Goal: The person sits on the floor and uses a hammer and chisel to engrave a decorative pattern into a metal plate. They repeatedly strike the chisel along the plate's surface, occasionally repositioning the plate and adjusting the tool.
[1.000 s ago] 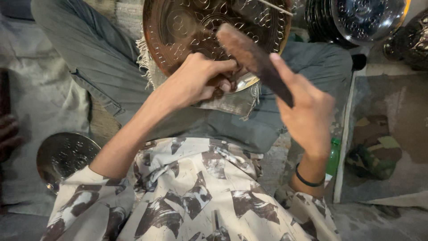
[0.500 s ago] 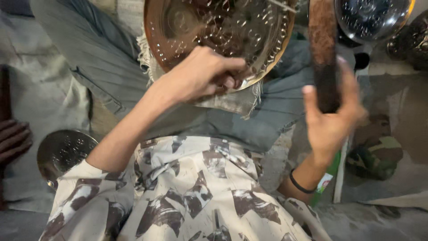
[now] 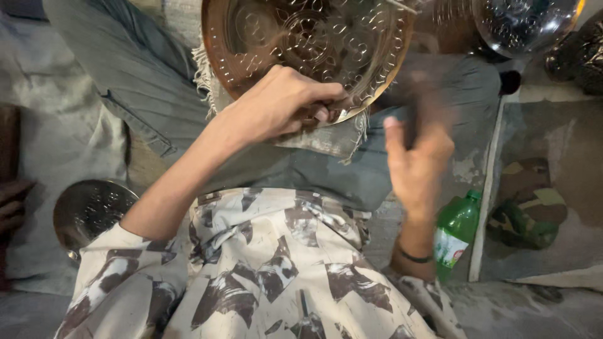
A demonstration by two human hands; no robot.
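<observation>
Item: one round engraved copper-coloured plate [image 3: 301, 44], held at twelve o'clock of the view, resting on a frayed pale cloth [image 3: 326, 138] across the person's grey-trousered lap [image 3: 144, 81]. Surface: bright and reflective, worked with rings of scrolls and small circles, a dotted band near the rim; the near edge showed a lighter, brassy gleam. Left hand [image 3: 282, 107]: clenched at the plate's six o'clock edge, fingertips pinched together on something small pressed to the metal, most likely a punch, though the tool itself was hidden under the fingers. Right hand [image 3: 418, 157]: raised at three o'clock of the plate, closed around a dark wooden mallet [image 3: 421, 100], heavily blurred in motion; a dark band sat on the wrist. Risks, as judged: a blow landing off the hidden tool could strike the left fingertips, which lay right beside the point of impact; a slanted blow could skid the point and scar the finished pattern; the plate, propped only on lap and cloth, could shift under a hit. Surroundings: a silvery embossed dish [image 3: 88, 210] at eight o'clock on the floor, another shiny dish [image 3: 521, 25] at one o'clock, a green plastic bottle [image 3: 455, 229] at four o'clock, another person's hand [image 3: 12, 204] at nine o'clock.
</observation>
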